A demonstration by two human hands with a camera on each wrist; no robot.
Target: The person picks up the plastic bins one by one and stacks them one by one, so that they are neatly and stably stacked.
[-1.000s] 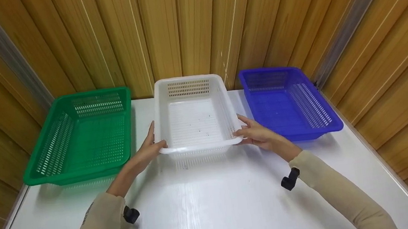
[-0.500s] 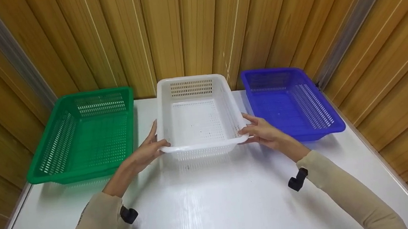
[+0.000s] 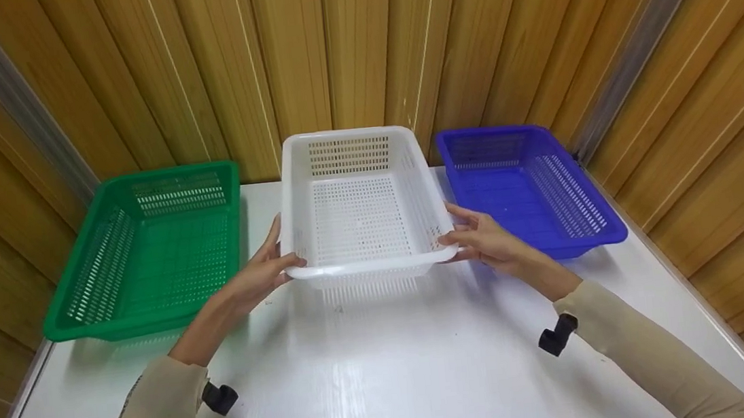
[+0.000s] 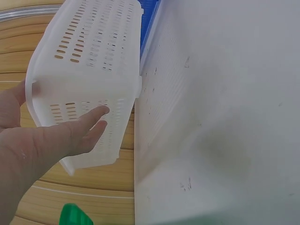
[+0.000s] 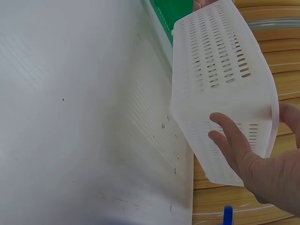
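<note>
Both arms reach forward in beige sleeves. The left hand [image 3: 257, 275] and the right hand [image 3: 484, 242] face each other, thumbs on top, fingers extended underneath, gripping.

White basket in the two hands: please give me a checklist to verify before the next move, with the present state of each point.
1. Left hand grips the white basket at its near left corner: ok.
2. Right hand grips the near right corner: ok.
3. Basket is off the table: ok in both wrist views.
4. Basket empty, nothing to spill: ok.
5. Green basket and blue basket stand apart from it: ok.
6. Firmness of grip: cannot tell.
</note>
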